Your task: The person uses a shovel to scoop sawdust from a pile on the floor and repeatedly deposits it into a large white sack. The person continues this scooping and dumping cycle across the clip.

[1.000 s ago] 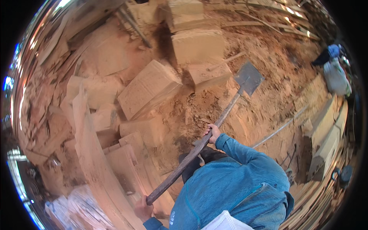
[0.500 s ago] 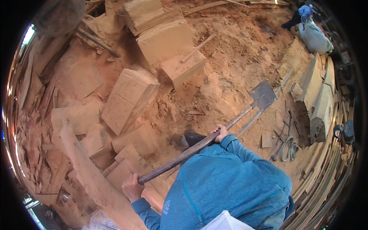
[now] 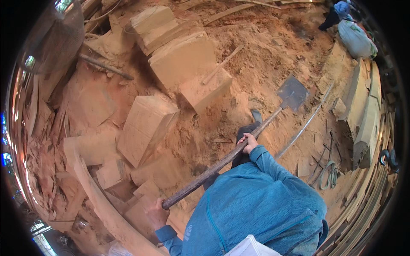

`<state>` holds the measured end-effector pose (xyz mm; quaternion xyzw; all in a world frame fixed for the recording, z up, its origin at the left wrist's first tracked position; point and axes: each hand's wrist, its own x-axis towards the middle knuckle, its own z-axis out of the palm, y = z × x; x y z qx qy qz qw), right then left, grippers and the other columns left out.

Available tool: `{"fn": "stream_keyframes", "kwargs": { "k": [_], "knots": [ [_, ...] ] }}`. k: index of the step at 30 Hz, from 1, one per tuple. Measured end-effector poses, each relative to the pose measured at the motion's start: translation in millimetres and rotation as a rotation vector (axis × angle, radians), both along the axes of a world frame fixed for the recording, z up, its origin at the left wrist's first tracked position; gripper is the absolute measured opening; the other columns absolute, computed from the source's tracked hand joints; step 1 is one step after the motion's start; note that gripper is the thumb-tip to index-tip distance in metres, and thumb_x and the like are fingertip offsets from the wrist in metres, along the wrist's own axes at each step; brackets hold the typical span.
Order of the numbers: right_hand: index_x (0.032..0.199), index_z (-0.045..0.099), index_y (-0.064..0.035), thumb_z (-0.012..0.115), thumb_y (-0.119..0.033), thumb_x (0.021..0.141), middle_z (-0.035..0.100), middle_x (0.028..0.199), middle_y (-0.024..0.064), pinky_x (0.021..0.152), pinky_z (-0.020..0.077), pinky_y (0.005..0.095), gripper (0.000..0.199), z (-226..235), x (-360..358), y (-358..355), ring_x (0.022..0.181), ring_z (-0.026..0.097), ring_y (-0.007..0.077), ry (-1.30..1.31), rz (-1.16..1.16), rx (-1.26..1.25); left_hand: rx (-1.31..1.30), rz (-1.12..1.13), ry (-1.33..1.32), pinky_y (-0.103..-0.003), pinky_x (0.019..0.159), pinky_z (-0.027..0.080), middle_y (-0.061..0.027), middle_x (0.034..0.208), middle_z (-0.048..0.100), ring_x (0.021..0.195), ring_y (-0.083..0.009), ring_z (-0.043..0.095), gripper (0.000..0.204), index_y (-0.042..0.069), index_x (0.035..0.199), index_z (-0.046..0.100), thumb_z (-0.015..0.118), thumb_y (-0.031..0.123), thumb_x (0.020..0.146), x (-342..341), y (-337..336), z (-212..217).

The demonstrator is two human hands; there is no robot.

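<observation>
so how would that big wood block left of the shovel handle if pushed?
The block looks thick and solid, so probably heavy and stiff. It leans in loose sawdust, so it may slide or tip rather than roll. Flat faces suggest no rolling.

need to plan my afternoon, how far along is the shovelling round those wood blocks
Done: I can't tell how much has been cleared. In hand: the left hand grips the end of the shovel, the right hand grips mid-handle, and the blade hangs just above the sawdust, looking empty. Left: loose sawdust lies deep around the wood blocks, so probably a lot remains.
</observation>
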<state>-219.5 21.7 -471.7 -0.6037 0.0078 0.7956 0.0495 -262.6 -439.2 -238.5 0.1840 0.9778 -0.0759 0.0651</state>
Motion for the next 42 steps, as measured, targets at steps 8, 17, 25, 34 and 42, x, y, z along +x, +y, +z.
{"fn": "stream_keyframes", "kwargs": {
  "k": [8, 17, 25, 34, 42],
  "knots": [
    [0.078, 0.048, -0.0036, 0.052, -0.008, 0.087, 0.047, 0.063, 0.0119, 0.066, 0.0505, 0.0498, 0.010, -88, -117, 179, 0.060, 0.052, 0.0287, 0.037, 0.313, -0.052, -0.163, 0.243, -0.082, -0.042, 0.053, 0.048, -0.0079, 0.064, 0.065, 0.062, -0.0292, 0.064, 0.018, 0.026, 0.084, 0.066, 0.073, 0.025, 0.067, -50, 248, 22],
    [0.094, 0.053, 0.0012, 0.054, -0.011, 0.087, 0.057, 0.071, 0.0141, 0.066, 0.0523, 0.0508, 0.014, -94, -176, 341, 0.071, 0.062, 0.0330, -0.165, 0.914, -0.194, 0.155, 0.321, -0.407, -0.041, 0.056, 0.050, -0.0112, 0.068, 0.065, 0.062, -0.0295, 0.064, 0.049, 0.034, 0.116, 0.065, 0.077, 0.032, 0.069, -61, 465, 68],
    [0.085, 0.064, 0.0049, 0.056, -0.027, 0.083, 0.066, 0.081, 0.0241, 0.065, 0.0528, 0.0428, 0.033, -136, -259, 434, 0.072, 0.066, 0.0380, 0.067, 1.720, 1.148, 0.073, 0.375, -0.423, -0.039, 0.054, 0.049, -0.0067, 0.068, 0.057, 0.059, -0.0290, 0.061, 0.057, 0.032, 0.119, 0.063, 0.078, 0.025, 0.064, -88, 505, 74],
    [0.089, 0.062, 0.0008, 0.058, -0.019, 0.082, 0.061, 0.074, 0.0144, 0.064, 0.0532, 0.0405, 0.022, -285, -432, 392, 0.063, 0.063, 0.0275, 0.161, 1.573, 0.970, -0.091, 0.420, -0.511, -0.038, 0.056, 0.050, -0.0058, 0.071, 0.059, 0.064, -0.0274, 0.063, 0.046, 0.025, 0.109, 0.066, 0.078, 0.034, 0.065, -150, 475, 28],
    [0.135, 0.044, -0.0122, 0.053, -0.014, 0.087, 0.045, 0.135, 0.0150, 0.090, 0.0465, 0.0471, 0.049, -359, -519, 444, 0.119, 0.049, 0.0349, -0.288, 1.990, 1.818, 0.026, 0.409, -0.446, -0.047, 0.055, 0.048, -0.0118, 0.068, 0.059, 0.056, -0.0336, 0.058, 0.026, 0.020, 0.098, 0.067, 0.070, 0.018, 0.072, -164, 443, -27]
  ]
}}
